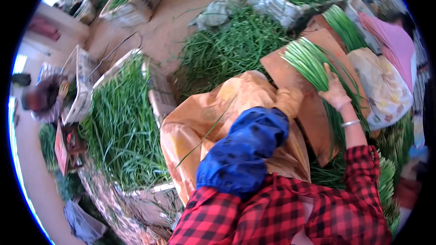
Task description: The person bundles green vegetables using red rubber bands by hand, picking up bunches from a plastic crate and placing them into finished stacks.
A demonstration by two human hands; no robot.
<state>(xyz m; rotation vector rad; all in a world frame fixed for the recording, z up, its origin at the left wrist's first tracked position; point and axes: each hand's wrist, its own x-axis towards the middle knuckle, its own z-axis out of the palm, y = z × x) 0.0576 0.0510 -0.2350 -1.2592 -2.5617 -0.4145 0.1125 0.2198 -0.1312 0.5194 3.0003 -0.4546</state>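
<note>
A bunch of garlic chives [309, 66], pale stem ends toward the upper left, lies across a brown board [284, 66] to the right of my knees. My right hand [334, 90], bare with a bangle at the wrist, is closed over the bunch, thumb on the near side. The long green leaves trail down past the wrist. My left hand [289, 103], in an orange-tan glove below a blue sleeve cover, is beside the board's left edge, over the orange apron [200, 127] on my lap. Its fingers do not show clearly.
On my left stands a crate [152, 90] heaped with loose chives. A pile of green leaves [236, 41] covers the floor ahead. Another crate [290, 16] is beyond the board. One person [386, 50] sits at right, another [45, 95] at far left.
</note>
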